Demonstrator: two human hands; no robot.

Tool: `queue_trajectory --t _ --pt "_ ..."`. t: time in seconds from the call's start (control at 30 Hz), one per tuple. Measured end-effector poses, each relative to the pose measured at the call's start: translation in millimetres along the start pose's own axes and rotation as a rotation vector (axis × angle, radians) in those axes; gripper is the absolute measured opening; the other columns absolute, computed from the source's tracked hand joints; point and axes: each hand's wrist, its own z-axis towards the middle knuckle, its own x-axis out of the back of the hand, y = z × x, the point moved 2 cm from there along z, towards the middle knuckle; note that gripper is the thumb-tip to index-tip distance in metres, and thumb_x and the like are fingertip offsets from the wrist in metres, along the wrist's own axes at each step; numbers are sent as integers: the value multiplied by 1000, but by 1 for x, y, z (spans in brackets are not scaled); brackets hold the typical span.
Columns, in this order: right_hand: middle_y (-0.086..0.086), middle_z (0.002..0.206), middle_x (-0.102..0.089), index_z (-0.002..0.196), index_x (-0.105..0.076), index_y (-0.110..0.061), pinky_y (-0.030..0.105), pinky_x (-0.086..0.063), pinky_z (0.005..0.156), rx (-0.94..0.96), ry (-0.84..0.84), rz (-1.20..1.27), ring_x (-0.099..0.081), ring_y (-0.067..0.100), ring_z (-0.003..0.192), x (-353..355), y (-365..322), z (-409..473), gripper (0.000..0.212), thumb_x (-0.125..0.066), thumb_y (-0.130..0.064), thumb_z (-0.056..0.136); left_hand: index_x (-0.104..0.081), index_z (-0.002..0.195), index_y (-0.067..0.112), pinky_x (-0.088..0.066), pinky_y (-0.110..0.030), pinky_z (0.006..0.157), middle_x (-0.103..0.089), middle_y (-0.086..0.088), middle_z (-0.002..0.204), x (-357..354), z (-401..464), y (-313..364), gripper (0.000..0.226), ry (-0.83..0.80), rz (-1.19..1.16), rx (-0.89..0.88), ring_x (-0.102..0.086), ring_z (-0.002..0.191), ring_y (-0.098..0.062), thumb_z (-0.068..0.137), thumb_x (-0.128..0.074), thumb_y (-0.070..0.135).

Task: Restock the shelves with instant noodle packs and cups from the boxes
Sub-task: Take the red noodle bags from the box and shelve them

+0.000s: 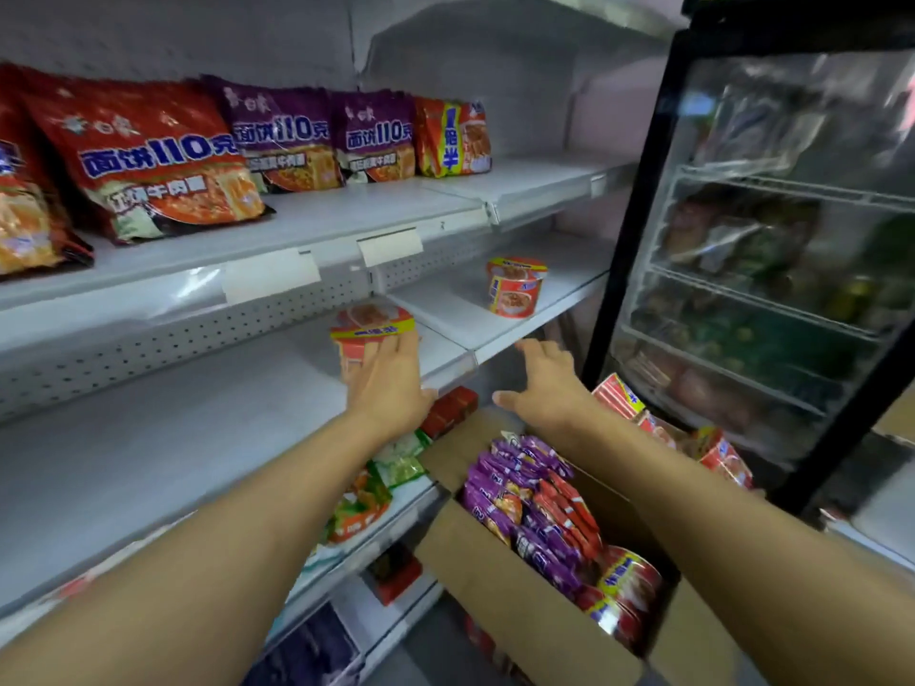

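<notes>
Both forearms fill the bottom of the view, reaching up toward the middle shelf (148, 453). Starting on the left: the left hand (391, 383) has its fingers laid fairly straight against the near side of a red noodle cup (369, 329). It looks more like a push or a steadying touch than a wrapped grip, though I can't see the thumb side, so I wouldn't swear to it. That cup sits right at the fingertips, just in from the shelf's front edge, and it seems tipped a bit toward the camera, lid facing up and slightly this way, so its long axis runs roughly vertical but leaning. If I were doing this I'd slide it back until the base sits flat, then turn the label to face out. Just right of the left hand, the right hand (544, 383) is spread open and holding nothing, hovering near the shelf lip. Beyond its fingertips a second cup (517, 287) stands upright on the next shelf section, lid up, label out, so that's a good one to line up with. Below the right wrist is the cardboard box (500, 601), full of purple and red packs (525, 502) standing on edge, with a couple more cups in its near corner. Plenty left to shelve, I'd guess.
</notes>
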Motion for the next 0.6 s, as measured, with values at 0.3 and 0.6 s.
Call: queue_trajectory --t 0.3,0.6 --pt "15 140 -34 142 -31 -13 38 -32 104 -171 -68 -35 -31 33 129 -20 118 -5 74 -67 -39 83 -29 143 16 -33 -42 105 -39 -10 145 -100 12 57 70 -200 22 -74 -33 133 -30 87 -64 38" --pt "14 145 -33 142 -31 -11 45 -32 109 -323 -181 42 -28 32 135 -52 238 27 71 -65 -38 86 -31 143 16 -35 -44 105 -42 -8 141 -211 52 107 71 -376 18 -43 -33 131 -30 85 -66 39"
